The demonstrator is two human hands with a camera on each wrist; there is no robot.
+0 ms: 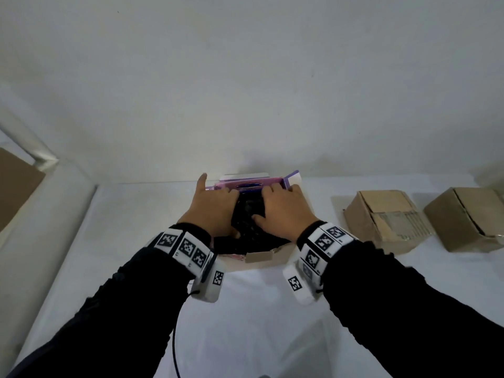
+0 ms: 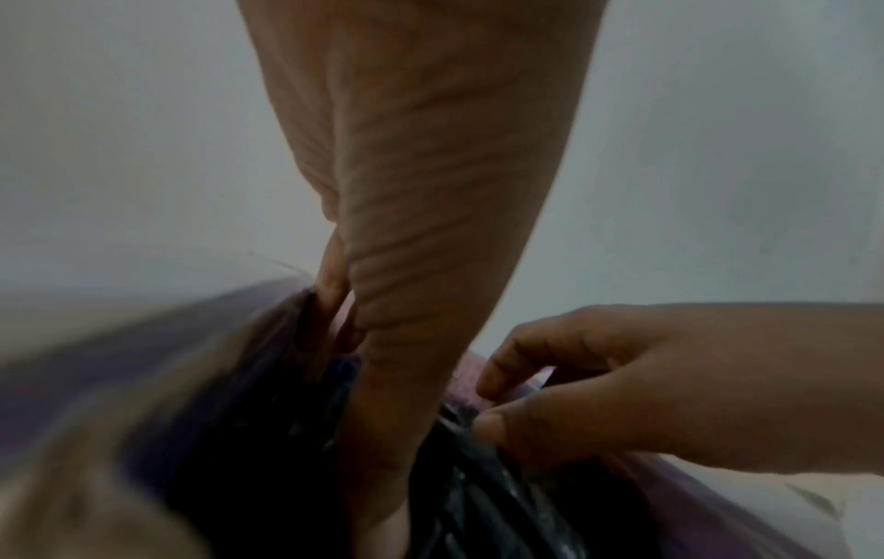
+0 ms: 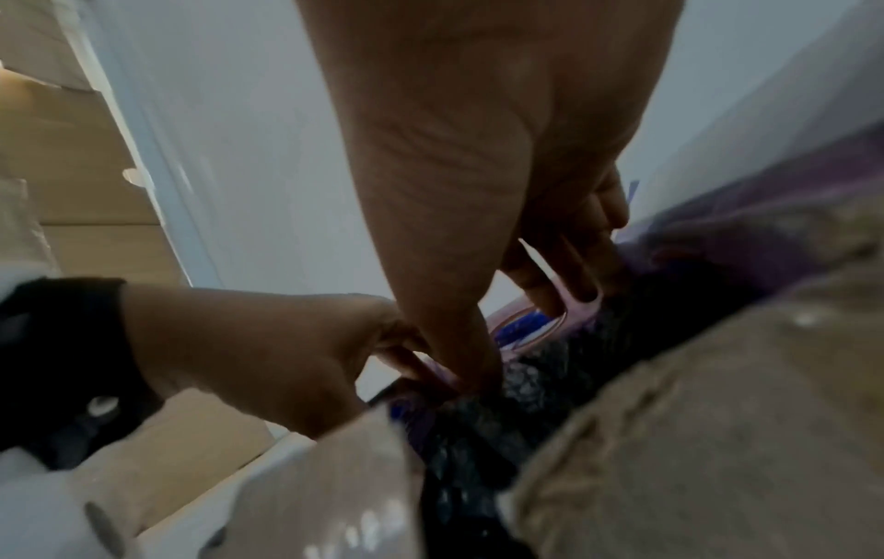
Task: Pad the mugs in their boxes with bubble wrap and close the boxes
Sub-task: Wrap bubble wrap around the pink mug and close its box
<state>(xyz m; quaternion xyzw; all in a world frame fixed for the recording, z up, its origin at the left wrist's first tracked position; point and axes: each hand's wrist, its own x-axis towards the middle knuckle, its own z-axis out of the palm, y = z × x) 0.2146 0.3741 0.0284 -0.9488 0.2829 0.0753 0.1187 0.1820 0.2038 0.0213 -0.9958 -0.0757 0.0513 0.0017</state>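
An open box [image 1: 261, 259] with pink and purple flaps [image 1: 251, 184] stands mid-table by the wall. Black bubble wrap [image 1: 246, 211] fills its top; the mug is hidden beneath. My left hand [image 1: 215, 205] lies on the wrap's left side, fingers reaching down at the far flap, index finger raised. My right hand [image 1: 283, 211] lies on the right side, thumb pressed into the wrap, fingers over the far flap. In the left wrist view, my left hand [image 2: 421, 189] pokes down beside the wrap [image 2: 478, 510]. In the right wrist view, my right hand [image 3: 478, 151] sets its fingers on the pink flap [image 3: 526, 314].
Two brown cardboard boxes [image 1: 381, 219] [image 1: 466, 216] sit on the white table [image 1: 245, 323] to the right. A cardboard sheet [image 1: 16, 184] leans at the far left. The wall rises right behind the box. A black cable [image 1: 174, 336] hangs from my left wrist.
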